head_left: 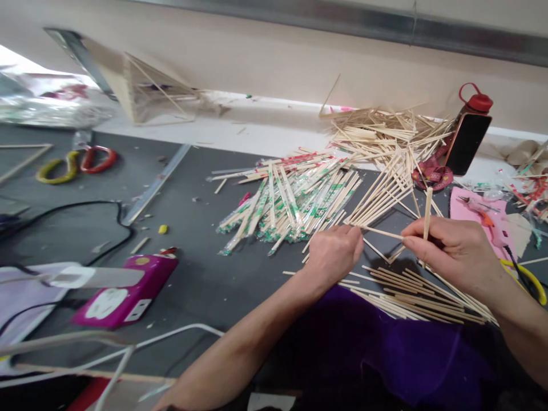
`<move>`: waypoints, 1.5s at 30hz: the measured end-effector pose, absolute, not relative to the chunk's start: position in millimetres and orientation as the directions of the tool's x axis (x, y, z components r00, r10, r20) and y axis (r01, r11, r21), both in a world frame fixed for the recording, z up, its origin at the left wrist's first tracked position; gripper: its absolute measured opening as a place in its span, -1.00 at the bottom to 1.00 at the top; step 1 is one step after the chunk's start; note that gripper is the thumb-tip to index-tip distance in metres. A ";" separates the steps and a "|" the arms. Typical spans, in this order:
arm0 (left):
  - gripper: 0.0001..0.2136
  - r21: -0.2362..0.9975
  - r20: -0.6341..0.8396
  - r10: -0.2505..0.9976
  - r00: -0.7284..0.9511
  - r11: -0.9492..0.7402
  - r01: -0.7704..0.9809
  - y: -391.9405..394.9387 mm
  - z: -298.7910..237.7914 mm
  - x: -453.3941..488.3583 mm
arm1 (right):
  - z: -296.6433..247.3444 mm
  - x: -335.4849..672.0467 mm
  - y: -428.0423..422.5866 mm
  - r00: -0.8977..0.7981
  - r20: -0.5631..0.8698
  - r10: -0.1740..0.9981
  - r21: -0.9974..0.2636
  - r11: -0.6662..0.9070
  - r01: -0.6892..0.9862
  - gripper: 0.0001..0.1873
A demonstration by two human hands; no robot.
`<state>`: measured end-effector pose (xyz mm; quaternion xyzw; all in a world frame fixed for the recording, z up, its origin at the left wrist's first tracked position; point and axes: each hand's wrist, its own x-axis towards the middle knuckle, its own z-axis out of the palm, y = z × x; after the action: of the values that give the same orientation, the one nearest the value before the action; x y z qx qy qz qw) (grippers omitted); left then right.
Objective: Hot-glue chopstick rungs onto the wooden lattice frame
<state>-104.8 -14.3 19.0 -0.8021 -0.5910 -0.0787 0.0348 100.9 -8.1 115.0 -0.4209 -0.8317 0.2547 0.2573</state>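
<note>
Over the grey surface [201, 211], holds a thin stick [382, 232] between closed left hand [336, 254] and right hand [447, 251], also pinches an upright stick [427, 208] in the right, apparently to steady both, with loose sticks [423, 302] spread close by, presumably for easy reach.

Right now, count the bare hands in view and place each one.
2: the left hand, in front of the wrapped chopsticks, and the right hand, with an upright wooden stick between its fingers. No others show.
</note>
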 end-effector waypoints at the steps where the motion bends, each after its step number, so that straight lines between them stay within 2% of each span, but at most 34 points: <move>1: -0.71 0.033 0.138 0.942 0.305 -0.312 0.950 -15.7 19.3 -105.5 | 115.3 100.9 -7.9 -0.516 0.212 0.830 -0.642 0.516 0.567 -0.80; 5: -0.74 0.002 -0.040 0.945 0.324 -0.324 0.946 -20.8 25.1 -116.2 | 116.1 102.1 -6.9 -0.527 0.192 0.828 -0.649 0.510 0.564 -0.80; 8: -0.74 -0.059 -0.167 0.958 0.234 -0.246 0.967 -21.8 32.2 -132.2 | 115.9 103.5 -6.2 -0.532 0.186 0.826 -0.652 0.509 0.562 -0.79; 11: -0.74 -0.092 -0.229 0.964 0.134 -0.159 0.983 -23.4 40.5 -144.9 | 114.4 103.5 -5.7 -0.535 0.187 0.824 -0.664 0.507 0.550 -0.79; 12: -0.74 -0.044 -0.249 0.955 0.161 -0.177 0.983 -24.9 43.8 -146.4 | 113.7 103.0 -5.8 -0.537 0.190 0.822 -0.669 0.508 0.542 -0.79; 14: -0.73 0.173 -0.282 0.899 0.334 -0.294 0.940 -28.9 51.4 -144.8 | 112.7 101.4 -6.6 -0.536 0.204 0.819 -0.674 0.515 0.530 -0.78; 16: -0.65 0.428 -0.235 0.825 0.514 -0.387 0.817 -32.4 58.8 -139.3 | 112.4 99.8 -8.0 -0.526 0.226 0.820 -0.678 0.520 0.519 -0.78; 17: -0.62 0.498 -0.186 0.829 0.528 -0.384 0.778 -33.3 61.5 -136.3 | 112.4 99.5 -8.7 -0.514 0.230 0.826 -0.688 0.512 0.514 -0.78; 19: -0.59 0.536 -0.089 0.891 0.446 -0.334 0.775 -32.3 63.2 -132.0 | 111.9 101.4 -8.9 -0.472 0.216 0.855 -0.730 0.462 0.503 -0.79; 22: -0.66 0.518 0.036 0.949 0.313 -0.285 0.806 -26.0 57.0 -131.0 | 106.4 111.6 -2.0 -0.348 0.188 0.918 -0.800 0.349 0.488 -0.76; 26: -0.74 0.533 0.156 0.953 0.261 -0.304 0.790 -20.1 48.3 -132.2 | 85.4 131.8 24.6 -0.176 0.118 0.977 -0.856 0.190 0.480 -0.75; 30: -0.72 0.518 0.242 0.947 0.210 -0.309 0.798 -20.7 50.6 -125.4 | 59.6 141.8 56.1 -0.137 0.012 0.990 -0.875 0.077 0.478 -0.76; 37: -0.76 0.494 0.438 0.885 0.160 -0.386 0.779 -16.7 44.8 -109.2 | 37.7 133.0 84.0 -0.165 -0.002 0.986 -0.849 0.085 0.521 -0.70; 45: -0.88 0.254 0.608 0.734 0.302 -0.541 0.802 -5.5 31.8 -101.7 | 30.8 130.9 89.6 -0.182 0.019 0.983 -0.790 0.126 0.600 -0.77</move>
<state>-101.7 -5.5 31.8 -0.8055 -0.4768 -0.3486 0.0484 130.9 89.6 30.8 -0.5710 -0.6932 0.3327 0.2876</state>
